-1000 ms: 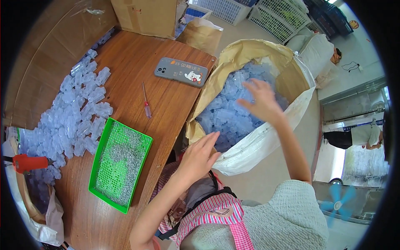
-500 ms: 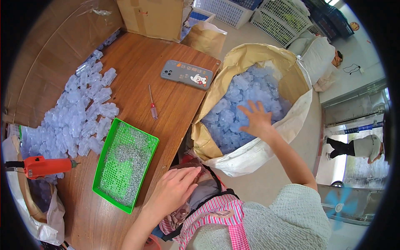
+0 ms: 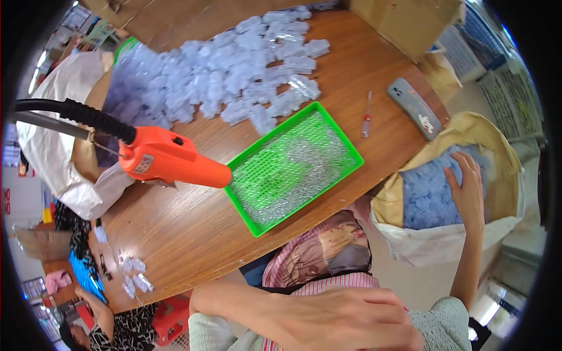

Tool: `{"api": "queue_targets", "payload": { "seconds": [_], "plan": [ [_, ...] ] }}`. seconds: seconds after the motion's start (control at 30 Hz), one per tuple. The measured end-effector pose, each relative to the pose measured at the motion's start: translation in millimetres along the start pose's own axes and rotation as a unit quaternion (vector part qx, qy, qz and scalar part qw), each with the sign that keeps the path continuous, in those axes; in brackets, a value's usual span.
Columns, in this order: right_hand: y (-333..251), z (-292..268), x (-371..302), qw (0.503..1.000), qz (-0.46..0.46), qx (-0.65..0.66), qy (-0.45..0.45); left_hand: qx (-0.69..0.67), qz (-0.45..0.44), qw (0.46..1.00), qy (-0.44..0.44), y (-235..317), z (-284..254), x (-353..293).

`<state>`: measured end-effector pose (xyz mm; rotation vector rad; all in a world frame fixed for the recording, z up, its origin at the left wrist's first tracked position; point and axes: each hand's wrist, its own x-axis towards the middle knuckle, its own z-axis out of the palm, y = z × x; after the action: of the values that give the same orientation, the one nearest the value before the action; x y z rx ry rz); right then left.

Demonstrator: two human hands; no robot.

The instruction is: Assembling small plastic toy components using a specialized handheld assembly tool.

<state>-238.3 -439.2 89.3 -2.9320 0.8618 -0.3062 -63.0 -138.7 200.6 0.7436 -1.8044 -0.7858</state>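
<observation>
R hand (image 3: 467, 190) is over the open sack (image 3: 502, 196) off the R end of the wooden worktop (image 3: 193, 240); fingers half open, thumb apart from them, nothing seen in the grip. Can't tell if the fingertips touch the bluish translucent plastic pcs (image 3: 430, 190), which lie heaped inside the sack, below its brown paper-lined rim.

L hand (image 3: 357, 319) is in front of the striped apron (image 3: 333, 284), back up, fingers bent & partly hidden; can't tell how far closed or if it has hold of anything.

Worktop: green perforated tray (image 3: 256, 229) w/ small silvery screws (image 3: 313, 167) sits at an angle by the near edge. Orange electric screwdriver (image 3: 181, 164) w/ black coiled cable (image 3: 96, 114) hangs on the tray's L side, nose at its rim in this view. Big pile of clear plastic parts (image 3: 234, 73) runs along the far edge. Red-handled screwdriver (image 3: 366, 124) lies btwn tray & grey phone (image 3: 417, 111), the phone near the R edge. Cardboard box (image 3: 404, 26) at the far R corner; a few clear pcs (image 3: 136, 275) near the near L corner, close to a co-worker's arm (image 3: 99, 310).
</observation>
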Motion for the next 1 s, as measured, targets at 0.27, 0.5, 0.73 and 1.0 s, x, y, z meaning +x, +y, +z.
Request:
{"api": "queue_targets", "payload": {
  "seconds": [0.27, 0.5, 0.73, 1.0],
  "plan": [
    [-189.8, 55.7, 29.3, 0.910, -0.219, 0.342, -0.078, 0.019, 0.054, 0.940, 0.337, -4.1, 25.5, -28.9],
    [-264.8, 109.5, 40.7, 0.987, -0.130, 0.070, -0.056, 0.362, -0.315, 0.846, 0.233, -9.4, 15.8, -117.9],
    [-305.6, 100.2, 12.6, 0.921, -0.222, 0.267, -0.176, 0.417, -0.503, 0.684, 0.325, -30.0, -2.5, -179.3],
    [-240.6, 54.0, 42.4, 0.931, -0.209, 0.126, -0.272, 0.438, -0.431, 0.757, 0.221, -60.6, 3.0, -174.3]
  ]
}}
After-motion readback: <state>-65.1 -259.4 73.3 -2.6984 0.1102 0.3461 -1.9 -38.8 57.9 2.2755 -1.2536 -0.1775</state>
